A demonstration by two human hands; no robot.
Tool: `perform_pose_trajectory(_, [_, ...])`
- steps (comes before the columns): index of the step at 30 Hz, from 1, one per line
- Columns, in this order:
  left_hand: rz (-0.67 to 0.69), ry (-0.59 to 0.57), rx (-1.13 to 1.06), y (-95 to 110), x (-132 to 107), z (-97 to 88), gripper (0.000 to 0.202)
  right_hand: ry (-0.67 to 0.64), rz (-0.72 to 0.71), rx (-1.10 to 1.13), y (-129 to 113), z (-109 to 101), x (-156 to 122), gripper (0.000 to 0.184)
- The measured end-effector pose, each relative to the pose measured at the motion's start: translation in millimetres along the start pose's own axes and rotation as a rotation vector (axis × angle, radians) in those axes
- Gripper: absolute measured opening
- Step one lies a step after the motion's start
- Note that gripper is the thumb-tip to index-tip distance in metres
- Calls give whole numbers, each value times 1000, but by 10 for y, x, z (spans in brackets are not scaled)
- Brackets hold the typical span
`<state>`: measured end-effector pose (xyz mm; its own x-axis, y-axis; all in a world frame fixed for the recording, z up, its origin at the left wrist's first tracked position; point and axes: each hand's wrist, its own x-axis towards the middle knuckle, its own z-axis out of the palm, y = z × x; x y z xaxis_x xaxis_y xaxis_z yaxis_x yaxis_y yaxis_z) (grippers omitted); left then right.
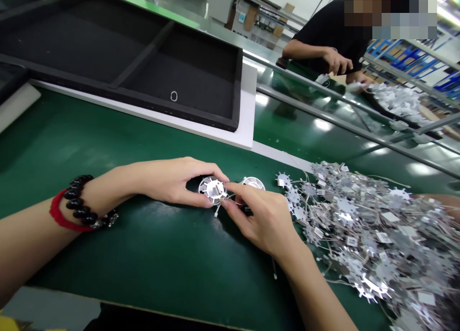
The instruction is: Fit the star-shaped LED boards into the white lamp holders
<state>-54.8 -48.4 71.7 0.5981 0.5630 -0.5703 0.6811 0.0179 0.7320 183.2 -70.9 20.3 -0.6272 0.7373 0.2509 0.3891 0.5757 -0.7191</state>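
Left grip (168, 182) curled shut around white disc (212, 189) | right grip (258, 216) nearly closed, pinching thin wire (233, 200) | step: apparently wire-fitting

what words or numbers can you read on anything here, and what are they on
Nothing can be read. The white labels on the star-shaped metal boards are too small to read, and the blue packs on the far shelves are too blurred.
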Motion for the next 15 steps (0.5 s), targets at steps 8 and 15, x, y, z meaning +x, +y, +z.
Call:
perform_pose_trajectory(8, [12,10,-4,-14,4,-3,38,6,1,-9,4,-1,7,20])
perform_pose_trajectory(15, [-46,15,-7,-10,3,17,41,-12,12,-15,4,-3,7,20])
